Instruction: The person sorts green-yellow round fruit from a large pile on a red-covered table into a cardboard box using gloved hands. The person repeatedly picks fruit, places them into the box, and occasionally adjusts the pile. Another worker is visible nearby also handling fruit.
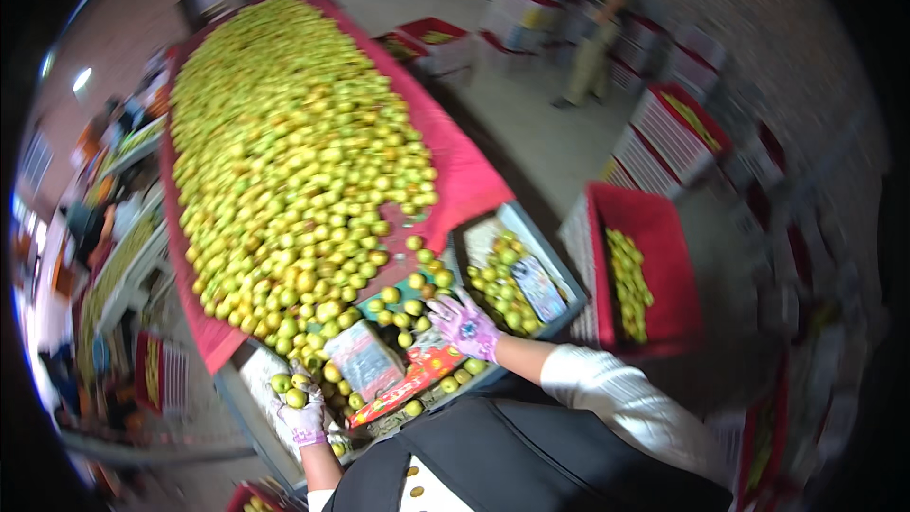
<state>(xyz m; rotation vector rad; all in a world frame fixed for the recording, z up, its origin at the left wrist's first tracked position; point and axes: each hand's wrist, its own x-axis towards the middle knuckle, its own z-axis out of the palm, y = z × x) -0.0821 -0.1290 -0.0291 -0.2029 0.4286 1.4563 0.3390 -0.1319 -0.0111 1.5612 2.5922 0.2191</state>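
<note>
My left hand (pixel 304 418), in a pale glove with a purple cuff, holds a few round yellow-green fruits (pixel 296 398) above the near-left tray (pixel 259 370). In a pinkish glove with a printed pattern, my right hand (pixel 466 327) has its fingers spread beside loose fruits (pixel 412 307) on a green patch of the table; nothing shows in its grasp. Between the hands lies a flat block wrapped in clear material (pixel 364 358), with a red patterned sheet (pixel 416 380) next to it. A large heap of the same fruits (pixel 284 178) covers the red-cloth table (pixel 462 163).
At the right corner, a grey-rimmed tray (pixel 530 217) holds fruits and a phone-like object in a patterned case (pixel 538 288). Beyond it stands a red-lined crate (pixel 661 263) of fruits. Stacked crates (pixel 526 3) and a walking person (pixel 601 28) are farther off. More people work at the left.
</note>
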